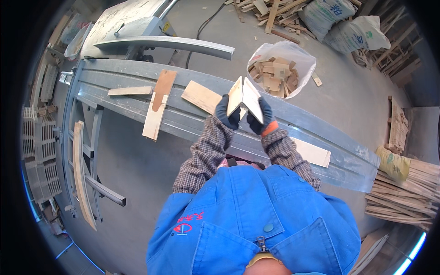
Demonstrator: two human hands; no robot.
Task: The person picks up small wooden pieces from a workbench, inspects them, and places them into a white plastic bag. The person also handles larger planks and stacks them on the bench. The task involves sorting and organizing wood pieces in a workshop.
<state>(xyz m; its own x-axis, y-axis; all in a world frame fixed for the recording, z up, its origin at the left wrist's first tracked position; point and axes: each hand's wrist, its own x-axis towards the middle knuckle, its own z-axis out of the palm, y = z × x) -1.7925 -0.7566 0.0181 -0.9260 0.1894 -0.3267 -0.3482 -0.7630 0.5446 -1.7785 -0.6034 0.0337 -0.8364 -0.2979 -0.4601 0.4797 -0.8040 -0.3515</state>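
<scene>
In front of my chest, above the grey metal table, I hold two short pale wooden boards tilted against each other in a V. My left hand [226,111], in a dark glove, is closed round the left wooden board [235,95]. My right hand [264,114], in a dark glove with an orange cuff, grips the right wooden board [251,98], whose face looks whiter. Just left of my left hand a light wooden board [200,95] lies on the table. The fingers behind the boards are partly hidden.
On the grey metal table [316,130] lie a brown board [164,87], a thin strip [130,91] and a pale board [314,152]. Beyond it stands a white sack [305,62] of wood offcuts. A metal rail [183,44] juts in at upper left; wooden strips [396,195] are stacked right.
</scene>
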